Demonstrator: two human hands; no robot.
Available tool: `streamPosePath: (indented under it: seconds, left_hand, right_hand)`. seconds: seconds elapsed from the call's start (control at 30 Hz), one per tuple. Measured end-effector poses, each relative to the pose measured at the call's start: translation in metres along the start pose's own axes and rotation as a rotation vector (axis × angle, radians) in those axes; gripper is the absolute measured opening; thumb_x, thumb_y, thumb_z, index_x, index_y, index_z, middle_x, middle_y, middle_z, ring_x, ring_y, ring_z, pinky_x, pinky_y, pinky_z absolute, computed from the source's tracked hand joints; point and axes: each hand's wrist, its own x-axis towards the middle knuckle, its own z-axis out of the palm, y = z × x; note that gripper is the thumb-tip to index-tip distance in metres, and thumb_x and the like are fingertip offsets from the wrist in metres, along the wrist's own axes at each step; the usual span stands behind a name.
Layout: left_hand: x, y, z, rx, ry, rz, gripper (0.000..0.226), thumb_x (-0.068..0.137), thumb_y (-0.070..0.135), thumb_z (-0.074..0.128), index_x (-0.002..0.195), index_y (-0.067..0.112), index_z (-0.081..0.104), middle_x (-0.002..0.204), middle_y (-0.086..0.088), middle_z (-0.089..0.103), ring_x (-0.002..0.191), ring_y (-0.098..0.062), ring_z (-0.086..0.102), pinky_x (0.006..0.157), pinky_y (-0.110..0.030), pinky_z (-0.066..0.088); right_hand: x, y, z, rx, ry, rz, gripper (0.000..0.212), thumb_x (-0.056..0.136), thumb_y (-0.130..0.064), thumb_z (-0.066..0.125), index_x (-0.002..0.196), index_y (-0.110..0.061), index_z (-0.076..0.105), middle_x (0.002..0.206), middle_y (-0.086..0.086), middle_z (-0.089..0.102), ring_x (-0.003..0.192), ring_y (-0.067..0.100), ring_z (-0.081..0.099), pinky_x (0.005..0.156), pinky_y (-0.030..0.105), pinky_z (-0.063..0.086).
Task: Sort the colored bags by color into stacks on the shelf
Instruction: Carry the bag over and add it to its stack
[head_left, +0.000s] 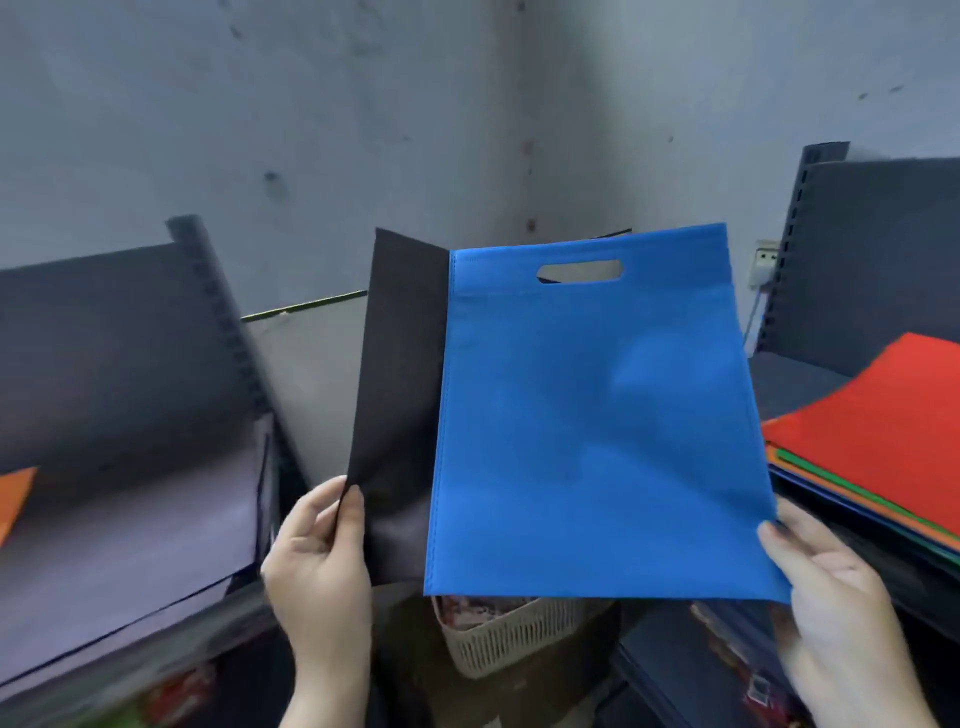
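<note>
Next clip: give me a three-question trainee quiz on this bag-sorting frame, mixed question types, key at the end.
1. True or false: the left hand pinches the black bag at its lower corner.
2. Multiple choice: which colour lies on top of the mixed pile on the right shelf? A) green B) red C) blue
3. Fill in: below the blue bag, between the two hands, stands a beige slatted ____.

Key: 1 true; 2 B; 3 basket. The right hand holds the blue bag's lower right corner.
</note>
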Motion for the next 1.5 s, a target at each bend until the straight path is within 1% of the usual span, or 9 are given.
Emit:
streamPosePath:
  seconds: [0.13,0.33,0.43,0.53,0.77,1.0,1.17,1.4,1.5]
  left_hand:
    - [0.014,0.011,-0.068,0.044,0.119,-0.013,0.018,0.089,0.015,0.064,0.082,0.031,0.068,0.077,0.008,0.072,0.074,-0.013,0.065,0.073,-0.029,0.052]
    - [0.041,0.023,-0.142,0.108,0.258,0.037,0.017,0.090,0.015,0.063,0.084,0.031,0.066,0.080,0.012,0.070,0.071,0.003,0.064,0.066,-0.009,0.049]
    - [0.064,0.025,-0.173,0.128,0.291,0.021,0.018,0.090,0.016,0.062,0.084,0.033,0.063,0.085,0.008,0.069,0.080,-0.006,0.065,0.075,-0.020,0.050]
    - [0.090,0.023,-0.200,0.148,0.258,-0.029,0.014,0.092,0.015,0.060,0.088,0.028,0.062,0.091,-0.010,0.069,0.087,-0.024,0.064,0.082,-0.038,0.051]
    - [0.144,0.012,-0.239,0.349,0.148,-0.119,0.006,0.095,0.013,0.055,0.095,0.017,0.058,0.089,-0.002,0.067,0.084,-0.019,0.063,0.064,-0.020,0.046]
    - [0.157,0.020,-0.258,0.507,0.054,-0.250,0.014,0.098,0.025,0.049,0.106,0.014,0.054,0.115,-0.007,0.062,0.100,-0.018,0.056,0.080,-0.030,0.045]
    - [0.119,0.072,-0.285,-0.009,-0.012,-0.359,0.057,0.086,0.058,0.035,0.115,0.014,0.058,0.110,0.000,0.068,0.096,-0.017,0.067,0.074,-0.032,0.053]
    - [0.077,0.121,-0.356,0.000,0.109,-0.322,0.025,0.086,0.008,0.053,0.110,0.011,0.062,0.118,-0.006,0.067,0.103,-0.019,0.066,0.094,-0.035,0.049]
    - [0.052,0.121,-0.399,-0.003,0.245,-0.295,0.030,0.083,0.010,0.058,0.113,0.015,0.059,0.104,-0.002,0.073,0.091,-0.017,0.070,0.068,-0.026,0.057]
  right_hand:
    - [-0.020,0.030,0.053,0.019,-0.146,0.088,0.056,0.094,0.007,0.041,0.066,-0.027,0.077,0.068,-0.006,0.073,0.060,0.007,0.069,0.051,0.019,0.055]
    - [-0.044,0.055,0.106,0.023,-0.307,0.180,0.047,0.096,0.001,0.042,0.080,-0.025,0.078,0.086,0.000,0.075,0.076,0.014,0.072,0.061,0.026,0.058]
    - [-0.059,0.068,0.138,0.003,-0.331,0.179,0.050,0.095,0.002,0.042,0.078,-0.028,0.078,0.084,-0.004,0.075,0.077,0.010,0.072,0.064,0.023,0.058]
    - [-0.078,0.081,0.171,0.010,-0.333,0.187,0.042,0.096,0.002,0.041,0.083,-0.019,0.076,0.082,-0.004,0.075,0.074,0.009,0.071,0.061,0.021,0.057]
    - [-0.120,0.109,0.221,0.047,-0.315,0.193,0.031,0.096,0.003,0.041,0.091,-0.017,0.065,0.073,-0.005,0.074,0.065,0.006,0.070,0.055,0.018,0.055]
    - [-0.135,0.122,0.241,0.042,-0.356,0.201,0.030,0.096,0.004,0.042,0.093,-0.016,0.064,0.073,-0.005,0.074,0.066,0.006,0.070,0.061,0.019,0.057]
    - [-0.147,0.136,0.266,0.053,-0.477,0.253,0.029,0.096,0.002,0.044,0.099,-0.015,0.067,0.086,0.000,0.075,0.078,0.012,0.071,0.072,0.027,0.058]
    - [-0.208,0.158,0.318,0.037,-0.740,0.316,0.028,0.097,0.000,0.045,0.101,-0.016,0.067,0.087,-0.003,0.075,0.078,0.011,0.071,0.066,0.019,0.057]
    - [-0.249,0.166,0.339,0.030,-0.838,0.370,0.030,0.098,-0.002,0.045,0.097,-0.020,0.069,0.089,-0.002,0.075,0.079,0.012,0.071,0.065,0.020,0.057]
